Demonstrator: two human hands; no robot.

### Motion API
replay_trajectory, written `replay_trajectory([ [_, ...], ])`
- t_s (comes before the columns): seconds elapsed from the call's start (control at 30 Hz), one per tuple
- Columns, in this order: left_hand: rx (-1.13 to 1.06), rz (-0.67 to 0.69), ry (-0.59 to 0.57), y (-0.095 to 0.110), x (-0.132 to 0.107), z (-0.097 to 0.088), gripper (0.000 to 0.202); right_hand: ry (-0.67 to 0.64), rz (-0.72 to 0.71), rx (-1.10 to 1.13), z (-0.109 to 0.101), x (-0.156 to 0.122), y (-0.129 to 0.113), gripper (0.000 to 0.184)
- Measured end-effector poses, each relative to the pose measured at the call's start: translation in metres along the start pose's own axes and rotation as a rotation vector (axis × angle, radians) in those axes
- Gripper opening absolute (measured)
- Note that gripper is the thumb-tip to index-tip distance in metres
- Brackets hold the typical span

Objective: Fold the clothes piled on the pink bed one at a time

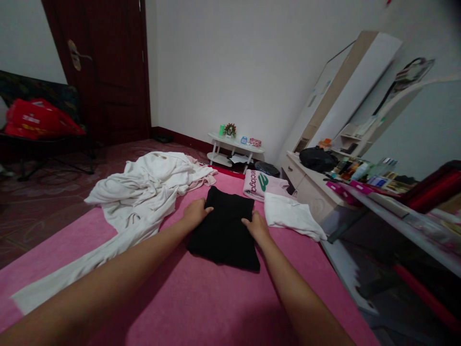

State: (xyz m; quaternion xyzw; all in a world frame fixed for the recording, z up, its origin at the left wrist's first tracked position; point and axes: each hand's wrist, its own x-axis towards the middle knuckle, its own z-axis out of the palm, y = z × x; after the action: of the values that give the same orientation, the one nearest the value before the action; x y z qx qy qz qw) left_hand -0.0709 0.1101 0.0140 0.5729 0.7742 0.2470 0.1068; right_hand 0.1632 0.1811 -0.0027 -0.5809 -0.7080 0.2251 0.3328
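Observation:
A black garment (pixel 226 230), folded into a rough rectangle, lies on the pink bed cover (pixel 216 302). My left hand (pixel 196 212) grips its left edge, thumb on top and the other fingers mostly hidden. On the opposite edge my right hand (pixel 257 226) holds it the same way, thumb over the cloth. Left of the garment spreads a crumpled heap of white clothing (pixel 144 187), one long sleeve-like strip trailing toward me. Beyond my right hand are a folded white cloth (pixel 291 216) and a folded pale pink garment (pixel 254 185) with dark lettering and a green mark.
A dressing table (pixel 313 194) with bottles and a black bag (pixel 319 158) stands along the right. At the far wall is a small white table (pixel 234 140). A chair with a red bag (pixel 39 117) stands left, near a dark red door (pixel 108 72).

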Motion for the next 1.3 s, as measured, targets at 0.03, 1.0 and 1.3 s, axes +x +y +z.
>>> replay_trajectory([
  [0.03, 0.008, 0.033, 0.018, 0.003, 0.002, -0.006, 0.04, 0.005, -0.021, -0.032, -0.005, 0.003, -0.006, 0.051],
  [1.0, -0.376, 0.499, -0.253, -0.067, -0.051, -0.002, 0.048, -0.275, -0.314, -0.228, -0.034, -0.066, 0.054, 0.049],
  [1.3, -0.664, 0.311, -0.105, -0.056, -0.112, -0.022, 0.021, 0.157, -0.642, 0.071, -0.06, -0.14, 0.024, 0.01],
])
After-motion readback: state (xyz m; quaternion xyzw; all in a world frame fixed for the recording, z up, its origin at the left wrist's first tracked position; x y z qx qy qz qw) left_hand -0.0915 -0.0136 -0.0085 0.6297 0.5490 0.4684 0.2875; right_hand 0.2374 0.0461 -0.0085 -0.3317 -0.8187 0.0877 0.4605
